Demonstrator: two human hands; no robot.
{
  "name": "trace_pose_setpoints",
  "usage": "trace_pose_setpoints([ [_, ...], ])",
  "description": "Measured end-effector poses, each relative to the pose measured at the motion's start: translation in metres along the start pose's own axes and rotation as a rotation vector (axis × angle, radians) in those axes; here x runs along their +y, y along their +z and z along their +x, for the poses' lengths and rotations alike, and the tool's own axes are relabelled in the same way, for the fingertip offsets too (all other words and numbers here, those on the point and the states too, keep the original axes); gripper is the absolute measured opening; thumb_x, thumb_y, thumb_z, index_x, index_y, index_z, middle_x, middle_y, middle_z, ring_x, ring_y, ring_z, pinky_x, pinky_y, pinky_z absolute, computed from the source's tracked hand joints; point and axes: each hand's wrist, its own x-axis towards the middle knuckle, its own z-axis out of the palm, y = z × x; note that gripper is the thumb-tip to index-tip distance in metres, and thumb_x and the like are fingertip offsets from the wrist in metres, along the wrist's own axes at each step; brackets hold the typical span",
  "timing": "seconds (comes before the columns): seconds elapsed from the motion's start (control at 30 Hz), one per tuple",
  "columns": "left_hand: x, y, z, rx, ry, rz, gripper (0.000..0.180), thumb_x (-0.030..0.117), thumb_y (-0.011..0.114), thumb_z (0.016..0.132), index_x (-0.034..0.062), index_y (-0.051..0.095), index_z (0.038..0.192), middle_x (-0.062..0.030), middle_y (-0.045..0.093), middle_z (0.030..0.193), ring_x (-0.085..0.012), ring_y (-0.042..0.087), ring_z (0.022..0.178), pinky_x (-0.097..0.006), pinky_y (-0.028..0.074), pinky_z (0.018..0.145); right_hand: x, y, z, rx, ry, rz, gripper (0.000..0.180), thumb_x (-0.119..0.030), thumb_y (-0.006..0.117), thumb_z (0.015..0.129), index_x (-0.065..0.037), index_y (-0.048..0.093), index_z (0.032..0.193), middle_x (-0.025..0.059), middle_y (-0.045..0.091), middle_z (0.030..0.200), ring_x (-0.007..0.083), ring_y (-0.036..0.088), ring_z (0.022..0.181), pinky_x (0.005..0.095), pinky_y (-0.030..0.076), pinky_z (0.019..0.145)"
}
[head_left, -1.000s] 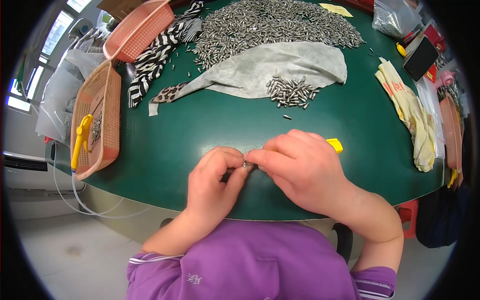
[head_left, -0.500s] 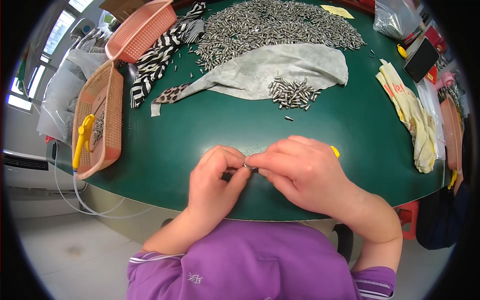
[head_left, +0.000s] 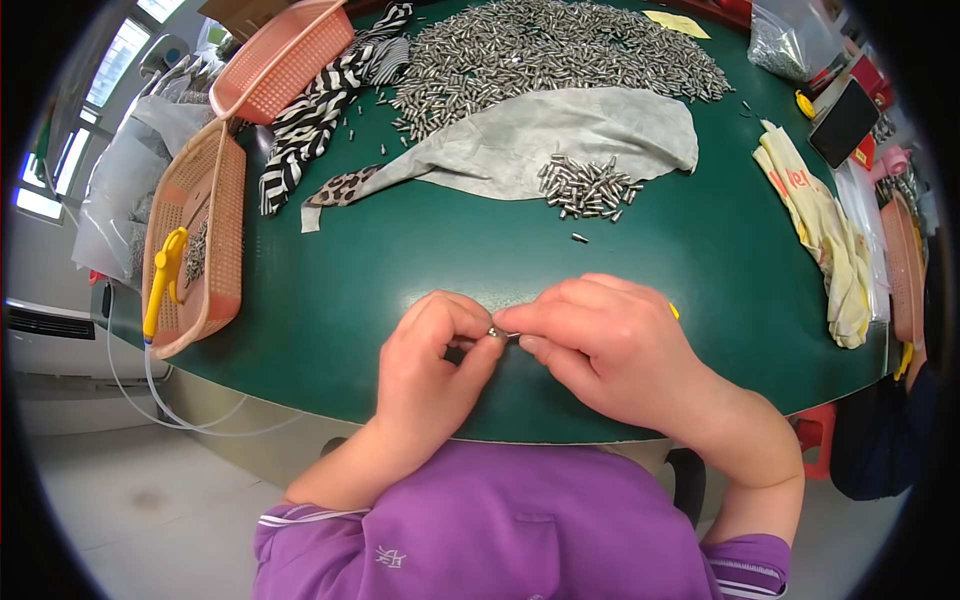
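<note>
Just above the table's near edge, my two hands meet fingertip to fingertip. My left hand [head_left: 430, 350] pinches a small shiny metal part [head_left: 495, 332] between thumb and forefinger. Right beside it, my right hand [head_left: 610, 345] is closed in a pinch on a thin metal piece [head_left: 513, 336], mostly hidden by the fingers. Farther off, a small heap of metal cylinders [head_left: 590, 187] rests at the front edge of a grey cloth [head_left: 480, 160], partly on the bare table. A single cylinder [head_left: 580, 238] lies in front of that heap.
Beyond the cloth spreads a large pile of metal cylinders [head_left: 560, 55]. Pink baskets [head_left: 228, 230] stand at left, one with a yellow tool [head_left: 166, 270] on its rim. Pale gloves [head_left: 815, 230] and a dark phone-like slab [head_left: 843, 122] are at right. Something yellow [head_left: 674, 311] shows behind my right hand.
Both hands stay almost in place, their fingertips shifting very slightly. A little more of the metal part shows between them, and less of the yellow thing behind my right hand.
</note>
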Motion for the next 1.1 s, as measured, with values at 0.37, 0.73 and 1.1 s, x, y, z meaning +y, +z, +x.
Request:
trace_pose_setpoints([
  [0.37, 0.000, 0.000, -0.001, -0.002, -0.017, -0.007, 0.024, -0.010, 0.072, 0.076, 0.0024, 0.054, 0.085, -0.0093, 0.064, 0.086, -0.0200, 0.064, 0.074, -0.028, 0.055, 0.059, -0.002, 0.001, -0.002, -0.030, -0.025, -0.067, 0.022, -0.011, 0.069, 0.079, -0.013, 0.070, 0.101, 0.0016, 0.063, 0.083, 0.0221, 0.063, 0.078, 0.0354, 0.050, 0.064],
  [0.73, 0.002, 0.001, -0.001, -0.015, 0.067, 0.131, 0.023, -0.007, 0.072, 0.078, 0.0044, 0.054, 0.087, -0.0103, 0.064, 0.087, -0.0267, 0.064, 0.075, -0.034, 0.052, 0.060, -0.005, 0.001, -0.004, -0.016, -0.114, -0.324, 0.021, -0.015, 0.065, 0.078, -0.016, 0.068, 0.099, -0.0006, 0.057, 0.081, 0.0177, 0.059, 0.076, 0.0324, 0.046, 0.062],
  [1.1, 0.001, 0.000, -0.003, -0.028, 0.093, 0.174, 0.023, -0.006, 0.071, 0.078, 0.0049, 0.055, 0.089, -0.0100, 0.064, 0.089, -0.0291, 0.063, 0.077, -0.036, 0.051, 0.064, 0.002, 0.005, -0.002, 0.030, -0.010, -0.080, 0.021, -0.008, 0.070, 0.078, -0.013, 0.069, 0.098, 0.0026, 0.061, 0.078, 0.0241, 0.063, 0.074, 0.0377, 0.050, 0.061],
])
